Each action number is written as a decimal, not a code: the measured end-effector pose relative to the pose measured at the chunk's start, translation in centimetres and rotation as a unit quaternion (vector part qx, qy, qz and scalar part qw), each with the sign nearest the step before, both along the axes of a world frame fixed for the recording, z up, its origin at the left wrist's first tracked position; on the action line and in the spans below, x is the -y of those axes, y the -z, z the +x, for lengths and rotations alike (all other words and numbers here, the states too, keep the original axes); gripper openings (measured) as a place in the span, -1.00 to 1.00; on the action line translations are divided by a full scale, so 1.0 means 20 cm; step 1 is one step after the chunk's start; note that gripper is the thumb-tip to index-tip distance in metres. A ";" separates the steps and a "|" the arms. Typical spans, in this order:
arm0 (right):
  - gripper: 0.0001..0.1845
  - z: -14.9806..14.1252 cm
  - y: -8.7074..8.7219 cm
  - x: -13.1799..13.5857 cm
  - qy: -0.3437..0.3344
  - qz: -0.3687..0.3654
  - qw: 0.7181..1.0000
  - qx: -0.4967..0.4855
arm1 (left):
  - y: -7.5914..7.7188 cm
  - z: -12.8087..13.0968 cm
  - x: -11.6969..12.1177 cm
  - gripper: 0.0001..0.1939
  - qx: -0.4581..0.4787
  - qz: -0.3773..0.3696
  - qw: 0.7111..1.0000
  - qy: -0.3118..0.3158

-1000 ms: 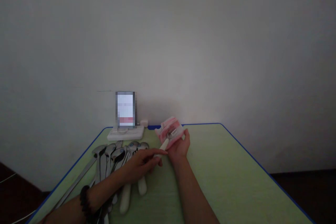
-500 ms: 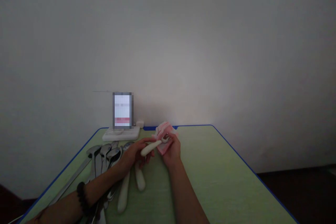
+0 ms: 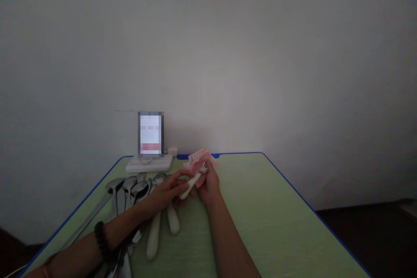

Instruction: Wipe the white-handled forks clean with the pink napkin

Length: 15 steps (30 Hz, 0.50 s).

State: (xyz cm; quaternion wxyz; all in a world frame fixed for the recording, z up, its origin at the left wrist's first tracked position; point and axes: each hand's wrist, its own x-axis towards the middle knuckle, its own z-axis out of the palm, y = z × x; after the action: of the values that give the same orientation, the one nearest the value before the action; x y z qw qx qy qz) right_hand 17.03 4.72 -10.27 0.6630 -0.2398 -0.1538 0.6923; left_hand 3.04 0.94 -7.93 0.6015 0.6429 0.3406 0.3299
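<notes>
My left hand pinches the white handle of a small utensil, which slants up to the right. Its metal end is pressed into a pink cloth that my right hand grips, fingers closed round it. Both hands meet above the middle of the green table. A dark bead bracelet sits on my left wrist.
Several metal spoons and white-handled utensils lie in a row at the left of the table. A lit phone stands on a white stand at the far edge against the wall.
Both hands drew closer together and slightly left. The utensil's handle swung from level to slanting, its tip deeper in the cloth. The right hand's fingers closed more over the cloth.
</notes>
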 end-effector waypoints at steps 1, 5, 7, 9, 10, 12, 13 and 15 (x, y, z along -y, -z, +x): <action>-0.66 0.00 -0.01 0.00 -0.012 0.012 1.000 -0.010 | 0.00 0.00 0.00 -0.56 0.004 0.004 1.000 -0.008; -0.59 0.02 -0.04 0.01 -0.005 0.055 0.997 -0.057 | 0.02 0.01 -0.03 -0.47 0.020 0.019 0.998 -0.060; -0.63 0.02 -0.05 0.02 0.006 0.052 0.996 -0.066 | 0.03 0.01 -0.04 -0.48 0.015 0.020 0.996 -0.085; -0.69 0.02 -0.05 0.02 0.007 0.040 0.997 -0.063 | 0.04 0.01 -0.04 -0.53 0.008 0.018 0.995 -0.097; -0.72 0.02 -0.04 0.02 0.004 0.032 0.998 -0.061 | 0.04 0.01 -0.04 -0.55 0.003 0.018 0.995 -0.096; -0.78 0.01 -0.03 0.01 0.005 0.013 0.998 -0.058 | 0.04 0.01 -0.04 -0.57 -0.002 0.017 0.996 -0.092; -0.80 0.01 -0.01 0.00 0.009 0.006 0.998 -0.057 | 0.03 0.01 -0.03 -0.57 -0.001 0.016 0.996 -0.091; -0.84 0.01 0.01 -0.01 0.018 0.005 0.998 -0.056 | 0.02 0.01 -0.02 -0.56 0.007 0.015 0.996 -0.091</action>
State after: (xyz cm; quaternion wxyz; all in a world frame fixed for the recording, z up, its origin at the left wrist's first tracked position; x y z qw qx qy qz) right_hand 17.23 5.01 -10.52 0.6839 -0.2004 -0.1159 0.6918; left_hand 3.17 1.33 -8.37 0.5618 0.6157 0.3887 0.3927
